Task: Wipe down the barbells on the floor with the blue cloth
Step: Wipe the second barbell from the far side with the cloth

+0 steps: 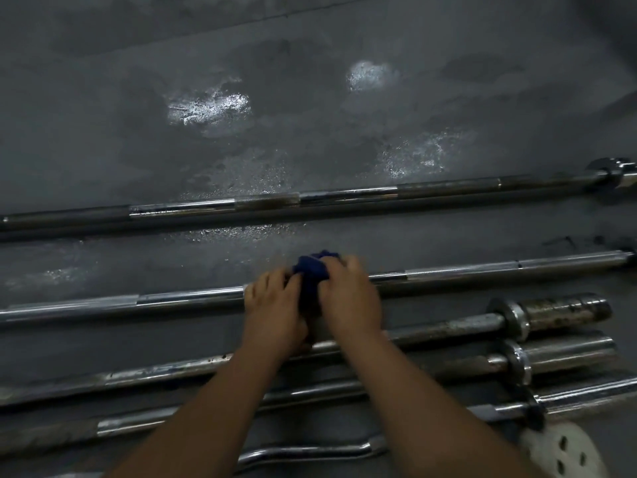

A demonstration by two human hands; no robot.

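Observation:
Several steel barbells lie side by side on the dark floor. The second barbell from the far side (462,271) runs left to right through the middle of the view. A bunched dark blue cloth (312,270) sits on that bar at its centre. My right hand (348,294) grips the cloth from the right. My left hand (272,305) holds the cloth's left side, fingers resting on the bar. The far barbell (265,203) lies apart, beyond the hands. Nearer bars with rusty sleeves (565,310) pass under my forearms.
The floor (310,115) beyond the bars is wet and shiny in patches. A curved bar (310,453) lies nearest me at the bottom. A white perforated object (565,453) sits at the bottom right.

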